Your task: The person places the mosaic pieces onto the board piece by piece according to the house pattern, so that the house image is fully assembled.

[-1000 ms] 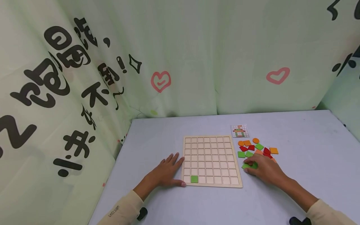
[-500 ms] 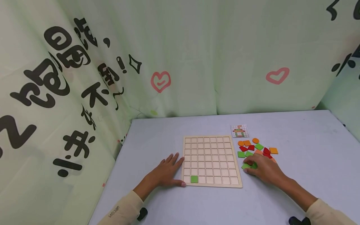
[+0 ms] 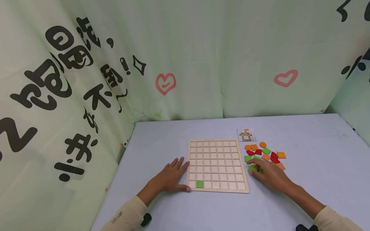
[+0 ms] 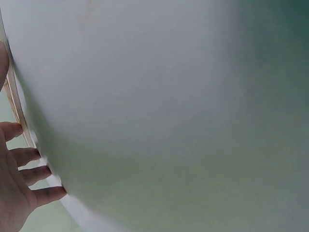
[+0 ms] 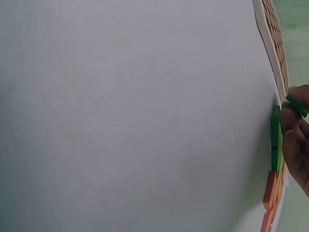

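At lower right, the right hand (image 3: pixel 269 175) pinches a green tile (image 5: pixel 296 106); the left hand (image 3: pixel 171 178) (fingers spread) touches the board (image 3: pixel 215 160)

Pale green curtain walls (image 3: pixel 196 38); black lettering (image 3: pixel 76 57) at left, pink hearts (image 3: pixel 164 85) beyond pale table (image 3: pixel 318 147).

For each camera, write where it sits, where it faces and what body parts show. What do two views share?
Head: on the head, facing forward and down at table, gridded board and colored pieces; left hand, right hand and forearms show.
Left wrist: on that wrist, looking across the table to the board's edge; part of the left hand shows.
Right wrist: on that wrist, looking toward the board's edge and pieces; part of the right hand, pinching a green piece, shows.
Both wrist views share table and board.
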The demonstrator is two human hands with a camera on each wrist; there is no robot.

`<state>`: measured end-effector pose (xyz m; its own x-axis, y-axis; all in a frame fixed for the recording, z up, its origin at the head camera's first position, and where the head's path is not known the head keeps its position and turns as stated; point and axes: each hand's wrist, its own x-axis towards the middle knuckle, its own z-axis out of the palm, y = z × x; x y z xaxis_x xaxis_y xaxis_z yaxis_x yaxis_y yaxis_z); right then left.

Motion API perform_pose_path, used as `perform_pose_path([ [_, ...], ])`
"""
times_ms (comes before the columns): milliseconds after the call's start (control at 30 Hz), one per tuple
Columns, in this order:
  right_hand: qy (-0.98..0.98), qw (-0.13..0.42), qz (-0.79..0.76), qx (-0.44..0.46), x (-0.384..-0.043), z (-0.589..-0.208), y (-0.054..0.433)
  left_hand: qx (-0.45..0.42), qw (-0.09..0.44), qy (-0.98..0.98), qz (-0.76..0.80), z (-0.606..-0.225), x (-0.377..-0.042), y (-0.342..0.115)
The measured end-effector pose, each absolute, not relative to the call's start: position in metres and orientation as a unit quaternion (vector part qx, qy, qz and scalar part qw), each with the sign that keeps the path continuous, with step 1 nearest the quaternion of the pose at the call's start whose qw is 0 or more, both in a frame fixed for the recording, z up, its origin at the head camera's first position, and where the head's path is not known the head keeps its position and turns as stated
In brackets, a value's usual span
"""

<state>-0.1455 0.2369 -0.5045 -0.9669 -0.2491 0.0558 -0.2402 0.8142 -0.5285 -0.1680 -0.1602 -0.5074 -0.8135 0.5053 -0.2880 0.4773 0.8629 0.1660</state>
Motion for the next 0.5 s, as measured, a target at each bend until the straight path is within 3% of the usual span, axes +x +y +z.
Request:
perform_pose_path([
  [233, 0.949, 0.005, -0.287, -0.133, -0.1449, -0.5010, 0.2365, 0.250, 0.166, 0.953, 0.044, -0.5104, -0.1650, -0.1578],
  [500, 0.932, 0.041, -0.330, -0.141, -0.1508, -0.4953, 0.2348, 0.249, 0.165, 0.954, 0.035, -0.5097, -0.1704, -0.1584],
])
